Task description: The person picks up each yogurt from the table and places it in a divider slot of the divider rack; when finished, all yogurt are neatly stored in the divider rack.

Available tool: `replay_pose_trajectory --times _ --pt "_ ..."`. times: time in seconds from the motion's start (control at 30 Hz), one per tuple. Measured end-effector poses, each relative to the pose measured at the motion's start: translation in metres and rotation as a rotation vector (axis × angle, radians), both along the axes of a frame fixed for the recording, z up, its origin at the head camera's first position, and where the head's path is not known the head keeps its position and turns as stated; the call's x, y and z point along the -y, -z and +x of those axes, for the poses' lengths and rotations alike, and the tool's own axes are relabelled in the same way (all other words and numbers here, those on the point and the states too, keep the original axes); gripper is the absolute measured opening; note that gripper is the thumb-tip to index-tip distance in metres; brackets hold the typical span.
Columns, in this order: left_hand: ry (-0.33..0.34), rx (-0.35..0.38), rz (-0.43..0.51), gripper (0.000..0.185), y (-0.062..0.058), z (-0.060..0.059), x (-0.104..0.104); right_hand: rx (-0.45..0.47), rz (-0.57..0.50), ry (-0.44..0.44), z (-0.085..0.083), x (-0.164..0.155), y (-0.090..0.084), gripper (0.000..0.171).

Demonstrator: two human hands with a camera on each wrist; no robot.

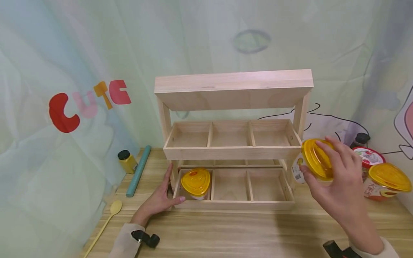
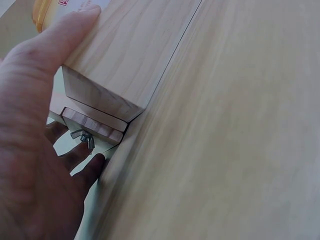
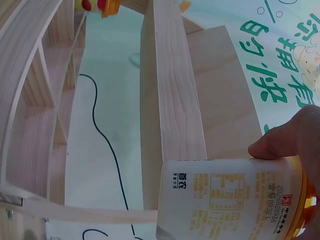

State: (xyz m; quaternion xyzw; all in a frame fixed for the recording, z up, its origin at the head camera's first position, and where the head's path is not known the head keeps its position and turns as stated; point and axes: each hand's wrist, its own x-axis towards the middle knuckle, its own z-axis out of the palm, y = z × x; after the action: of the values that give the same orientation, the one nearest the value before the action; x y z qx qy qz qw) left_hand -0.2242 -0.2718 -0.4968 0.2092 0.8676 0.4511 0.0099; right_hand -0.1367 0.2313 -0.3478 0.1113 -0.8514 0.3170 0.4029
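Note:
A wooden tiered rack [image 1: 232,153] stands on the table, with two divided trays and a slanted top box. My left hand [image 1: 158,200] grips its lower left corner, thumb over the front board and fingers along the side by a wing nut [image 2: 84,137]. In the lower tray's left compartment sits a yogurt-like cup with a yellow lid [image 1: 195,181]. Up at the rack's right side, my right hand [image 1: 343,179] holds a similar cup [image 1: 317,157] by its lid, tilted; printed text covers the cup's white wall [image 3: 220,200] in the right wrist view.
At the right stand another yellow-lidded cup [image 1: 388,179], a red-rimmed tub [image 1: 369,156] and a black-capped container [image 1: 360,139]. On the left are a yellow jar [image 1: 128,163], a teal rod [image 1: 138,172] and a yellow spoon [image 1: 104,225]. Printed curtains hang behind.

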Motion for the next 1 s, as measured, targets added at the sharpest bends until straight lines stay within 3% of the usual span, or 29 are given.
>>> replay_pose_trajectory --times 0.5,1.0 --pt "-0.004 0.014 0.007 0.135 0.0 0.0 -0.001 0.06 0.059 -0.069 0.001 0.038 0.005 0.076" --pt "-0.022 0.008 -0.034 0.136 0.003 -0.002 0.002 0.017 0.076 -0.172 -0.005 0.075 0.026 0.069"
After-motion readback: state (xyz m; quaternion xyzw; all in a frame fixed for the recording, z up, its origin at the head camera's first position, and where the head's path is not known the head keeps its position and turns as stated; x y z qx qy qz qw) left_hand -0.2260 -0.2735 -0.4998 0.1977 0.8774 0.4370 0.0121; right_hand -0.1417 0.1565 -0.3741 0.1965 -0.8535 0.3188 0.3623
